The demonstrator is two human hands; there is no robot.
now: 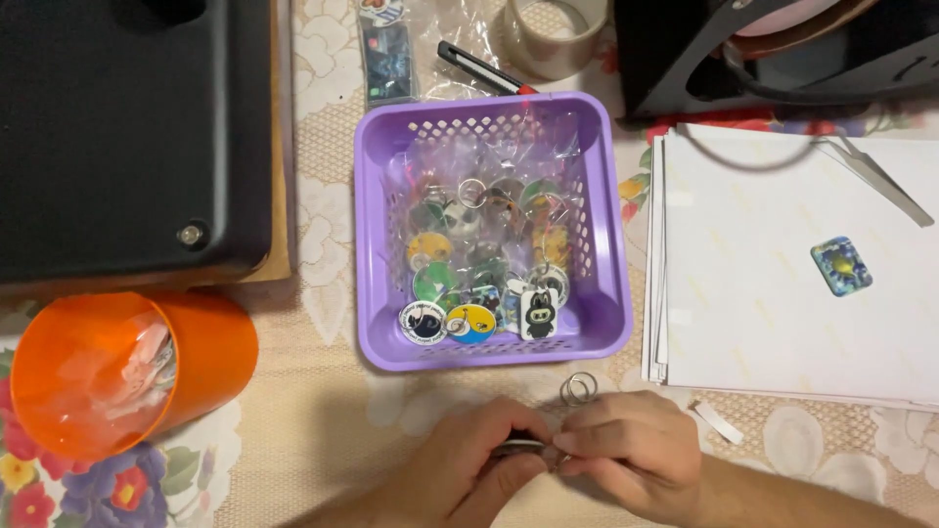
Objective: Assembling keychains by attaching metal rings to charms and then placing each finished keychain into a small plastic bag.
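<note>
My left hand [479, 469] and my right hand [626, 450] meet at the near edge of the table, fingertips pinched together on a small metal piece [523, 447] between them. Just above my right hand lies a pair of metal key rings [577, 388] on the lace cloth. Beyond the hands stands a purple plastic basket [372, 244] holding several round picture keychains in clear bags, plus a small white cow-shaped charm [537, 313].
An orange plastic cup [205, 352] lies tilted at left with scraps inside. A black device [127, 127] fills the far left. White paper sheets [763, 313] at right carry a small square blue charm [841, 265] and tweezers [880, 176]. A tape roll [554, 34] and pen [479, 68] lie behind the basket.
</note>
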